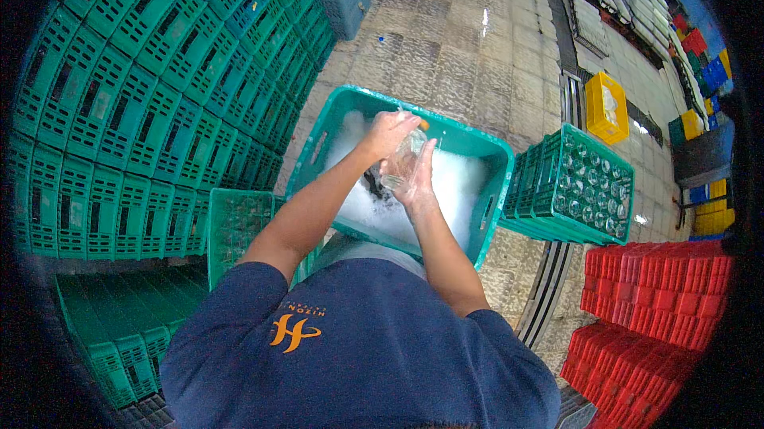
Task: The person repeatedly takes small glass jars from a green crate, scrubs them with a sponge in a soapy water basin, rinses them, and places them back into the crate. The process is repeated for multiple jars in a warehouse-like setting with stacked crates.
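Observation:
A wet, clear glass vessel (406, 157), probably a drinking glass, is held between both hands above a large green plastic tub (498, 160). My left hand (387, 133) wraps its upper end, while my right hand (419, 178) grips the lower right side. By the left fingertips a small orange thing (424, 124) shows, too covered to name. White suds (456, 181) fill much of the tub. Below the glass, a dark gap (375, 184) breaks the foam.
Green crates (161, 100) form a tall wall at left. A green crate of upturned glasses (591, 184) stands right of the tub; another green crate (239, 220) is by my left arm. Beyond are a yellow crate (607, 108), red crates (656, 292) and wet tiled floor (441, 53).

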`<move>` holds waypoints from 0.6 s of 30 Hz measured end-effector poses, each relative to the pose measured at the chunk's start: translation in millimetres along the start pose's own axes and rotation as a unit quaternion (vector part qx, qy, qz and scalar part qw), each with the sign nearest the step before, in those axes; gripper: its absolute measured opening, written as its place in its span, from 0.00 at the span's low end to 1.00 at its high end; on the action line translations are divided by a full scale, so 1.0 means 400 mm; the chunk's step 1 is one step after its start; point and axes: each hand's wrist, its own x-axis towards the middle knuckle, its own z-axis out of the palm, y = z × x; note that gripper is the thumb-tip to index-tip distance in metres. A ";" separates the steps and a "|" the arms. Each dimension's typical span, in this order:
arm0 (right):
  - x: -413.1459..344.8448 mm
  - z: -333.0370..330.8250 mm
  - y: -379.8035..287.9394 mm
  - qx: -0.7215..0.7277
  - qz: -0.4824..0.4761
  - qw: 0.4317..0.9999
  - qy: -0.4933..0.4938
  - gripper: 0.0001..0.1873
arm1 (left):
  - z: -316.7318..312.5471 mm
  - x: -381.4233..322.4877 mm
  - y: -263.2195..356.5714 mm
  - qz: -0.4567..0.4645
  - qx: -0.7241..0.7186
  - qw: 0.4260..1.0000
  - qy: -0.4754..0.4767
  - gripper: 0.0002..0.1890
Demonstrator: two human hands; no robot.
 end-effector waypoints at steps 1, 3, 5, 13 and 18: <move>-0.001 -0.001 0.007 -0.063 -0.048 0.996 0.043 0.38 | 0.000 0.009 -0.015 0.011 0.077 0.997 0.012 0.14; 0.012 -0.009 0.031 -0.188 -0.156 0.958 0.147 0.35 | 0.020 0.007 -0.038 0.095 0.219 0.970 0.041 0.15; 0.018 -0.028 0.047 -0.225 -0.201 0.939 0.167 0.32 | 0.069 -0.038 -0.046 0.057 0.275 0.956 0.083 0.15; -0.028 -0.080 0.017 -0.105 -0.223 0.953 0.176 0.36 | 0.123 -0.139 0.080 -0.031 0.178 0.981 0.066 0.20; -0.025 -0.081 -0.008 -0.035 -0.249 0.952 0.171 0.34 | 0.135 -0.194 0.083 0.218 0.240 0.943 0.080 0.20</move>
